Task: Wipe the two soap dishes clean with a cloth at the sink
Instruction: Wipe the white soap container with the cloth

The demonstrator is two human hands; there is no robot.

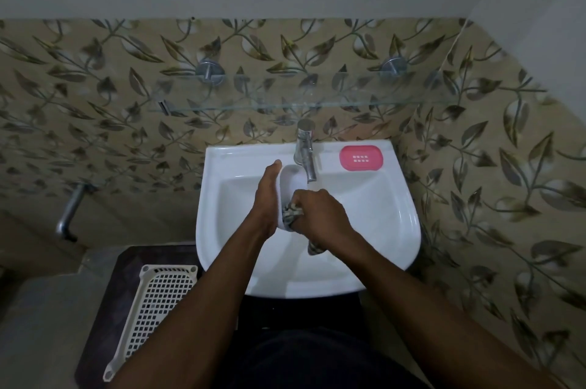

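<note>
Over the white sink (396,230), my left hand (268,195) holds a white soap dish (291,179) tilted on its edge, just below the tap's spout. My right hand (320,214) grips a grey checked cloth (291,212) and presses it into the lower part of that dish; a tail of the cloth hangs below my wrist. A pink soap dish (360,158) with drain holes lies flat on the sink's back ledge, to the right of the tap.
A chrome tap (305,147) stands at the back middle of the sink. A glass shelf (317,93) runs along the tiled wall above it. A white perforated basket (155,306) lies on a dark surface at lower left. A metal pipe (71,208) sticks out at left.
</note>
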